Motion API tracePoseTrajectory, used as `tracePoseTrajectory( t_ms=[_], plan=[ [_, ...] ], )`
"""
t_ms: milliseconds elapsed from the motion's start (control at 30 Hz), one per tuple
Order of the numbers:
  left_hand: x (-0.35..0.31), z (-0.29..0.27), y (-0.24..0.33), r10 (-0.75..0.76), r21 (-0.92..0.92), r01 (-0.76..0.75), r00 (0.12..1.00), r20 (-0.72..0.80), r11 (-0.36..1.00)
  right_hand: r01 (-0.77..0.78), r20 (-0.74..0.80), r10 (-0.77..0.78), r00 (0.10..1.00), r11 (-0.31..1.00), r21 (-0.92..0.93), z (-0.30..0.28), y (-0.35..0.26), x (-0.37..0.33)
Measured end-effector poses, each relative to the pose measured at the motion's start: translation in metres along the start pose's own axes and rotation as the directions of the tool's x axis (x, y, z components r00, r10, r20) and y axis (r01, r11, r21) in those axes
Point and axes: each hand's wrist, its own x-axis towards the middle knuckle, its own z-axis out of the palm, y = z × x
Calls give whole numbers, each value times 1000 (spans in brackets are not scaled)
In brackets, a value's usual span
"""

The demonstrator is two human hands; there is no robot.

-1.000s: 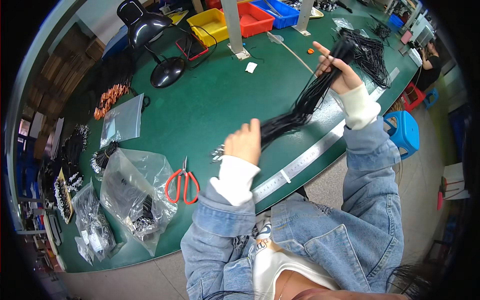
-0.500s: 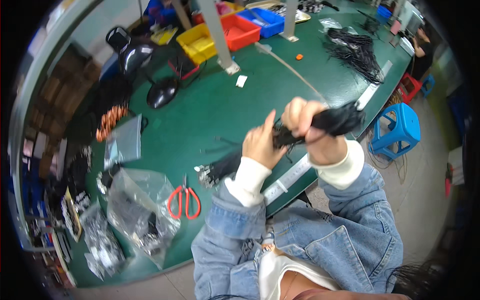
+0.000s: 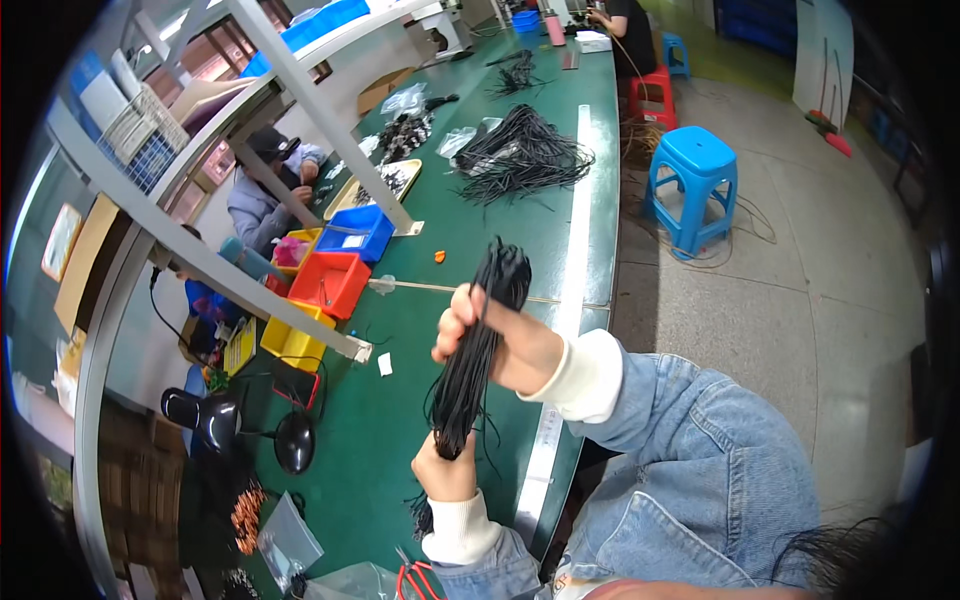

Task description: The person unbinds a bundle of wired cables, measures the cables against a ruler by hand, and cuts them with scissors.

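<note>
Two hands, one black cable bundle (image 3: 468,385): many thin, smooth strands, matte, folded into rounded bends at the upper end, a few loose strands hanging off the side. Right hand (image 3: 520,350): fingers wrapped round the upper part, gripping. Left hand (image 3: 447,474): fingers closed on the lower end; more black strands show below it. Bundle is held up over the green, smooth tabletop (image 3: 385,430), near its right edge.

One long, flat, pale ruler (image 3: 580,220) lies along that right edge. One loose heap of black cables (image 3: 525,155), tangled, toward the far end, just left of the ruler. Four rectangular plastic bins along the left edge: near yellow bin (image 3: 283,343), red bin (image 3: 338,290), blue bin (image 3: 370,240), plus a second yellow bin (image 3: 297,250) behind the red one. One small orange piece (image 3: 440,257), one white scrap (image 3: 385,364), both on bare surface right of the bins. One glossy black lamp (image 3: 294,443) with round base, near the left edge. One red-handled cutter (image 3: 407,580) and one clear flat plastic bag (image 3: 290,545) toward the near end. On the floor, off the right edge: two blue stools (image 3: 690,165), one red stool (image 3: 655,95), plastic.
</note>
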Motion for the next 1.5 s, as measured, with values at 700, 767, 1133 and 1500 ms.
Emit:
tracePoseTrajectory(
  t_ms=[700,767,1133,1500],
  plan=[
    [-61,-84,106,368,332,-326,927,-73,885,-629,-31,768,640,547,552,-14,123,-31],
    [-60,-91,110,140,394,-106,988,-58,913,-398,-137,629,765,629,668,-17,93,-11],
    [-40,-81,31,104,455,-96,995,8,885,-271,-199,273,941,962,40,-78,-39,59],
    [-118,-92,56,358,-838,127,863,357,530,-240,-408,-190,893,566,-789,-124,-26,-5]
  ],
)
